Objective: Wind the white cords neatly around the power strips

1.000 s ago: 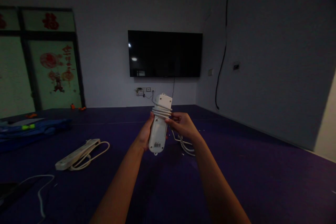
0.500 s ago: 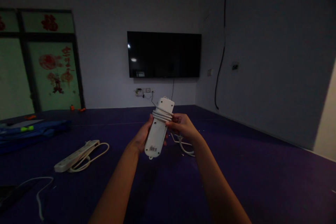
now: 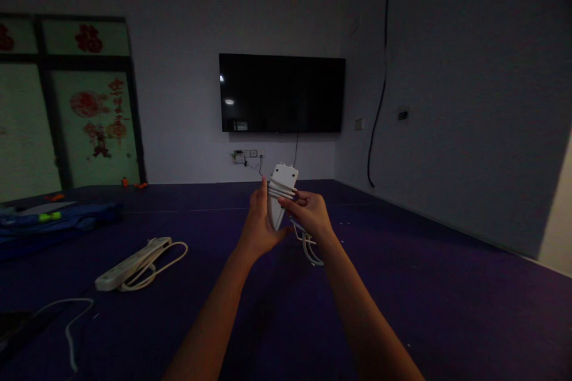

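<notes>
A white power strip (image 3: 286,174) is held up in front of me, its far end tilted upward and several turns of its white cord (image 3: 280,190) wound around it. My left hand (image 3: 261,223) grips the strip from the left and below, fingers closed around its near part. On the right, my right hand (image 3: 310,211) pinches at the wound cord against the strip's side. A loose length of cord (image 3: 308,247) lies in loops below and behind the right hand. Part of the strip's near end is hidden by my left hand.
A second white power strip (image 3: 129,265) with a looped cord lies on the purple floor (image 3: 277,321) to the left. Nearer is a thin white cable (image 3: 69,333). Blue cloth (image 3: 80,219) lies far left. A television (image 3: 282,93) hangs on the wall ahead.
The power strip has turned and tipped in my hands, so its underside with the label no longer faces me. My left hand has moved up and right around it; my right hand stays at the cord.
</notes>
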A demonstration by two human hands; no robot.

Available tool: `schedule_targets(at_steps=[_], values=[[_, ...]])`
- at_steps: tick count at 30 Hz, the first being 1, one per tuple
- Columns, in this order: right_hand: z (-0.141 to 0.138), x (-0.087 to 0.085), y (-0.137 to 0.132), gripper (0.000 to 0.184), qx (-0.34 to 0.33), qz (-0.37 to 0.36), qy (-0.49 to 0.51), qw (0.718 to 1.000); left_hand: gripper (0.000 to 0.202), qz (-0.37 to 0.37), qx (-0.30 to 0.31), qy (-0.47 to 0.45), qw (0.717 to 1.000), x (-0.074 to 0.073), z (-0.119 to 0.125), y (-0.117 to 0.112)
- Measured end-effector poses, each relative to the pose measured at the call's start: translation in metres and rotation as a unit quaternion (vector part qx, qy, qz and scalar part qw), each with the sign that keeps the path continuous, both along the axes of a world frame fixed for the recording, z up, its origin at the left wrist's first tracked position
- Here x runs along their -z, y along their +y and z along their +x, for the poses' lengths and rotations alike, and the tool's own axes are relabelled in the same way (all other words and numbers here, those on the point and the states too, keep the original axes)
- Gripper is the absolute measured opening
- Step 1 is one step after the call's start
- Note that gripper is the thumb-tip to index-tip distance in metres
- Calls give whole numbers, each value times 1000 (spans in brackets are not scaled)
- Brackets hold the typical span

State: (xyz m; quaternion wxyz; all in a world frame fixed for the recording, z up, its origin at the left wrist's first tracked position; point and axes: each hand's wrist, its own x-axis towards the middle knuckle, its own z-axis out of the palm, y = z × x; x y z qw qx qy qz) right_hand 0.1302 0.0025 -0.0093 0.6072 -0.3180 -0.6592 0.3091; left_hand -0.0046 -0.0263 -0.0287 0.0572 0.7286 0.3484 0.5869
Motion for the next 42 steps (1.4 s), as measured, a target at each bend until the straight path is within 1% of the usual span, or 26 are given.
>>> schedule_targets(at_steps=[2, 4, 6, 8, 10, 14, 16, 18, 20, 22, 26, 29, 31, 33, 35, 38, 40, 42], values=[[-3, 1, 1, 47, 16, 12, -10, 1000, 115, 24, -81, 39, 996, 2, 1, 0], [-5, 1, 0, 45, 14, 19, -18, 1000, 102, 26, -136, 53, 989, 1, 1, -2], [-6, 0, -3, 43, 1, 15, -21, 1000, 93, 33, -161, 67, 984, 0, 2, -5], [-7, -2, -7, 43, -28, 2, -19, 999, 92, 37, -166, 73, 983, -2, 1, -6], [-5, -4, -10, 45, -76, -18, -18, 997, 94, 24, -149, 55, 987, -3, 0, -6], [3, -7, -11, 55, -184, -60, -43, 980, 100, -38, -103, -10, 994, -4, -3, -1], [10, -8, -11, 61, -215, -67, -80, 971, 103, -59, -77, -32, 995, -5, -5, 1], [18, -9, -12, 66, -225, -73, -134, 962, 106, -82, -49, -51, 994, -6, -7, 2], [25, -10, -14, 63, -218, -88, -188, 954, 107, -113, -26, -71, 991, -7, -10, 3], [32, -11, -15, 51, -206, -95, -228, 947, 107, -134, 2, -105, 985, -8, -12, 2], [41, -9, -12, 29, -173, -55, -257, 949, 111, -155, 69, -178, 969, -13, -15, -1], [45, -2, -2, 21, -132, -25, -258, 957, 111, -170, 84, -228, 955, -18, -17, -5], [46, 2, 4, 24, -108, -2, -252, 962, 110, -178, 90, -254, 946, -20, -19, -8], [44, 3, 7, 30, -98, 22, -239, 966, 110, -194, 110, -268, 937, -23, -19, -12], [42, 2, 6, 39, -99, 42, -222, 969, 110, -219, 142, -279, 924, -25, -19, -15], [37, -1, 2, 50, -100, 53, -189, 975, 109, -249, 191, -281, 907, -28, -16, -20], [34, -2, 1, 54, -96, 56, -159, 981, 107, -254, 212, -273, 903, -30, -13, -23], [30, -1, 3, 57, -77, 59, -114, 989, 107, -254, 222, -268, 903, -30, -10, -26]])
